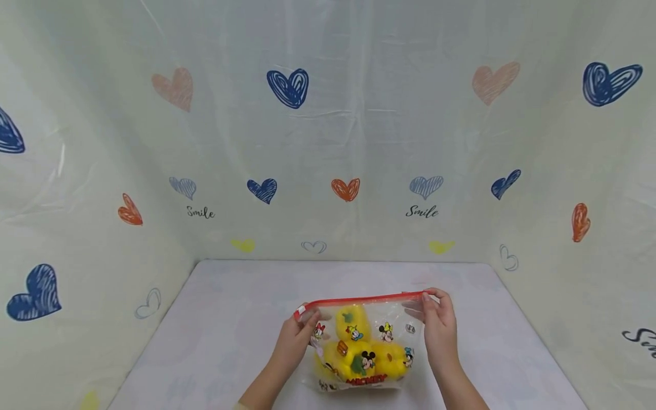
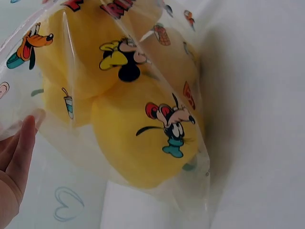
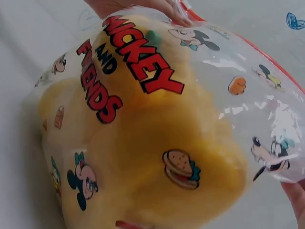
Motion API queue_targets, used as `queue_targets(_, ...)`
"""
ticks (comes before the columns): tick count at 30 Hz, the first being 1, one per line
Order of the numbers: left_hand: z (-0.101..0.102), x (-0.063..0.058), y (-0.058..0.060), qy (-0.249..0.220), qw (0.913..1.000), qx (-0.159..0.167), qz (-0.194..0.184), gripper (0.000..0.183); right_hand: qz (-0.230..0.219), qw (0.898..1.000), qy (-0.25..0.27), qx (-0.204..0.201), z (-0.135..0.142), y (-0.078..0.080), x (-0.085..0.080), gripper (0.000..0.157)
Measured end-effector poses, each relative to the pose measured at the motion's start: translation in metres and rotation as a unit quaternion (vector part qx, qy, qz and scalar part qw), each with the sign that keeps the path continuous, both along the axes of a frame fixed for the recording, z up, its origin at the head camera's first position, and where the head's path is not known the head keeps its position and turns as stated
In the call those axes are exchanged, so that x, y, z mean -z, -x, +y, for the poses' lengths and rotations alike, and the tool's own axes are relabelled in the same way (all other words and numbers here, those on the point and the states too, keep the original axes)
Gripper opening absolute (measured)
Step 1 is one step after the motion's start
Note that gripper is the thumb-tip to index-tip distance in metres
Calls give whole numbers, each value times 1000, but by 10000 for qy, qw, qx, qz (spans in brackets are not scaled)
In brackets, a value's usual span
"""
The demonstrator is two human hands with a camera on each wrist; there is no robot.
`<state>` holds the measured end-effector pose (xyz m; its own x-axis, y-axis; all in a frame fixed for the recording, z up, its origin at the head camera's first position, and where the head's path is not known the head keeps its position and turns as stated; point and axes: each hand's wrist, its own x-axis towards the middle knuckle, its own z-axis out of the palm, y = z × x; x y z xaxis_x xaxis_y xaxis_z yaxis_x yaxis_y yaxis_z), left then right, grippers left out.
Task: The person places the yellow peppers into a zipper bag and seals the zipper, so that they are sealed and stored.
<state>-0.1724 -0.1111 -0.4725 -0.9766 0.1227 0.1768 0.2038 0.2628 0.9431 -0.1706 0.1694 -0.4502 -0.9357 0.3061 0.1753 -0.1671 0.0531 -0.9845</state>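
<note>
A clear zip bag (image 1: 405, 319) printed with cartoon mice and friends stands upright on the table, its red zip strip (image 1: 359, 298) running along the top. Several yellow bell peppers (image 1: 353, 324) with green stems fill its lower part, and their rounded sides (image 2: 143, 138) press against the plastic. My left hand (image 1: 293, 340) pinches the bag's upper left corner, beside a white zip slider (image 1: 301, 310). At the upper right corner, my right hand (image 1: 441, 327) holds the end of the red strip between thumb and fingers. The strip is stretched nearly straight between both hands.
The bag is near the front of a pale table (image 1: 215, 319). Behind and at both sides hangs a whitish curtain (image 1: 328, 142) with printed hearts and the word "Smile". The table's back edge meets this curtain.
</note>
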Motion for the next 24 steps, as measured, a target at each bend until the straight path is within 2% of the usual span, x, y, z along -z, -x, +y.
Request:
queue_targets(3, 0, 0, 5, -91, 9999, 61, -109, 35, -32, 9983, -196, -541, 6, 2, 14, 37)
queue_targets(6, 0, -1, 9, -248, 9995, 77, -206, 34, 542, 9905, -73, -1264, 10, 4, 33, 48)
queue_targets(8, 0, -1, 13, -192, 9995, 60, -229, 35, 795, 9828, 69, -1666, 11, 3, 47, 56)
queue_targets(10, 0, -1, 16, -52, 9997, 15, -239, 37, 606, 9790, 79, -1942, 13, 1, 57, 70)
queue_targets(14, 1, -3, 20, 81, 9995, -91, -295, 40, -525, 9739, -189, -2200, 16, -8, 69, 91)
queue_targets(16, 2, -3, 21, 39, 9992, -143, -363, 41, -813, 9670, -226, -2403, 18, -10, 73, 100)
queue_targets(18, 2, -2, 22, -86, 9990, -135, -410, 42, -1007, 9633, -267, -2474, 17, -11, 77, 102)
queue_targets(20, 3, 1, 22, -239, 9984, -78, -502, 44, -1018, 9615, -283, -2537, 15, -11, 81, 101)
queue_targets(24, 1, 6, 21, -305, 9974, 133, -635, 52, -997, 9641, -368, -2431, 9, -12, 84, 91)
